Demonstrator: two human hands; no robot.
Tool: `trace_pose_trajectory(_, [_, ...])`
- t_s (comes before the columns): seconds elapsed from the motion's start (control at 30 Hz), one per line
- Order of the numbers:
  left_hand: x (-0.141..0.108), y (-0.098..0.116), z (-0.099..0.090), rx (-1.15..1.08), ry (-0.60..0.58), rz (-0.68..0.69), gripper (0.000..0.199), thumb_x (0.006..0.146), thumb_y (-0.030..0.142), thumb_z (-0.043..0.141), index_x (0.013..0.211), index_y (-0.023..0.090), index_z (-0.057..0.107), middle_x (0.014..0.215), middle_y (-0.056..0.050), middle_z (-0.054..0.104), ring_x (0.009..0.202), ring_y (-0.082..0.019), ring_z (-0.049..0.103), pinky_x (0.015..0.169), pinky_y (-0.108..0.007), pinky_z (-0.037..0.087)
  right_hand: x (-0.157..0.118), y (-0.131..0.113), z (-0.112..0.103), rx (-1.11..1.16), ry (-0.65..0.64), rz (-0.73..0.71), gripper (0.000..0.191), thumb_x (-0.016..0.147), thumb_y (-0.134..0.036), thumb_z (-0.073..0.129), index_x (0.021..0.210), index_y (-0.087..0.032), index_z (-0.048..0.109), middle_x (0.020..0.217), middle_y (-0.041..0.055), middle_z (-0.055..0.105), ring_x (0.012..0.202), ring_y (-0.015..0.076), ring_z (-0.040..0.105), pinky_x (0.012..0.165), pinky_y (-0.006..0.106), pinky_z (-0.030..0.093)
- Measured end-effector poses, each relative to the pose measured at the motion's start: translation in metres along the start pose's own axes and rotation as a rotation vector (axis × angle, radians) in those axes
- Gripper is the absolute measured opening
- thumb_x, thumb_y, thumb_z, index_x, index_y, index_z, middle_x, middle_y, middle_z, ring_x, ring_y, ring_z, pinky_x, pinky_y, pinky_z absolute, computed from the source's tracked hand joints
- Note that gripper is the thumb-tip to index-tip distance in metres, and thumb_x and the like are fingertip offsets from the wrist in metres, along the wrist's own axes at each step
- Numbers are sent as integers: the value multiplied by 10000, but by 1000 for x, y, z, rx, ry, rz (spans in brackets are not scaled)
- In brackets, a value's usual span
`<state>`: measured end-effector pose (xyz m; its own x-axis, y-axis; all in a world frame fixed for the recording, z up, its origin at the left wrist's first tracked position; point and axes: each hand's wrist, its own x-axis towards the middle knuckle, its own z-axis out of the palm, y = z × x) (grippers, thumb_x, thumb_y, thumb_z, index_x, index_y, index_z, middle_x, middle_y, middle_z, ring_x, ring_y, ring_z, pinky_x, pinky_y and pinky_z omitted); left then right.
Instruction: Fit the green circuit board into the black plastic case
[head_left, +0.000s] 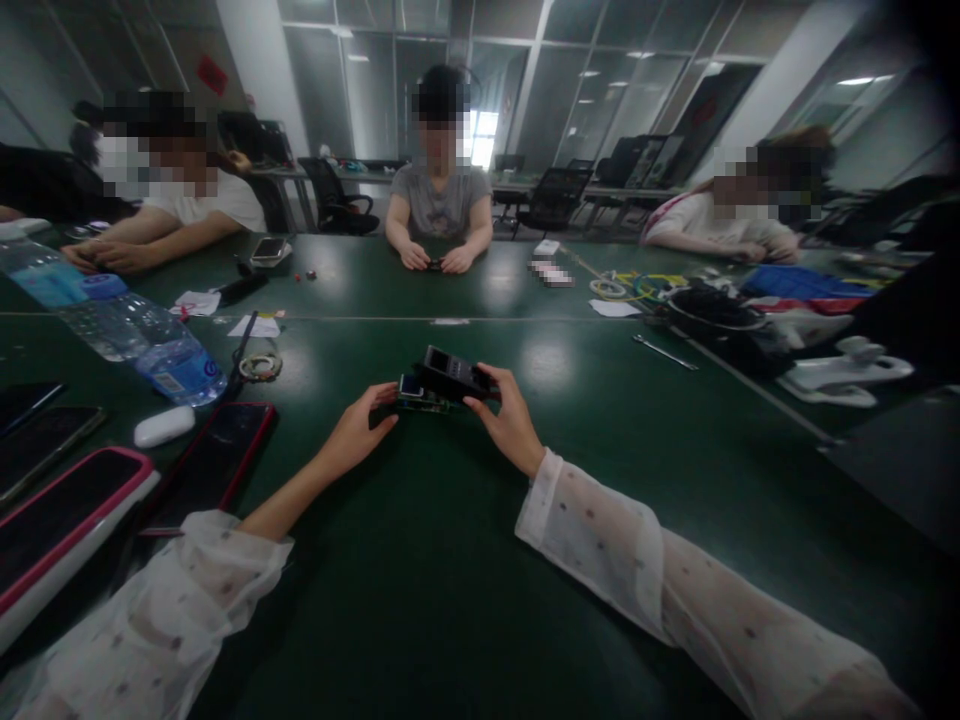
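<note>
My right hand grips a black plastic housing with a window and a row of small buttons, tilted over the table. Beneath its left part lies a circuit board with a small screen; the housing covers some of the board. My left hand has its fingertips at the board's left end, steadying it, with the thumb a little nearer to me. Whether the board and housing are joined by wires is hidden.
Phones, a white earbud case and water bottles stand to the left. A ring-shaped part lies beyond. At right are a wrench, cables and a white bracket. Several people sit across the green table.
</note>
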<state>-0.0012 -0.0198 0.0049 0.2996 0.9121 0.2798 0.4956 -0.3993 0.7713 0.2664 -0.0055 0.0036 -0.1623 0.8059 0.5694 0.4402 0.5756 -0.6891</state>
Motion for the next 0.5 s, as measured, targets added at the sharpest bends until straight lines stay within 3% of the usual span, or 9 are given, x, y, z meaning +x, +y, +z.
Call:
trace_pose_trajectory(0.37, [1, -2, 3, -16, 28, 20, 463, 861, 211, 567, 1306, 197, 438, 1266, -108, 580, 1168, -234, 577, 1038, -489, 437, 9, -4, 16, -31, -87, -95, 513, 879, -235, 579, 1350, -307, 387, 1253, 82, 470, 1188, 255, 502, 992, 492, 493])
trace_pose_trajectory(0.5, [1, -9, 4, -3, 101, 22, 478, 860, 211, 568, 1317, 210, 428, 1256, -108, 545, 1078, -216, 610, 986, -459, 483, 9, 0, 16, -36, -114, -93, 518, 872, -232, 586, 1348, -306, 395, 1263, 83, 470, 1195, 261, 501, 997, 505, 485])
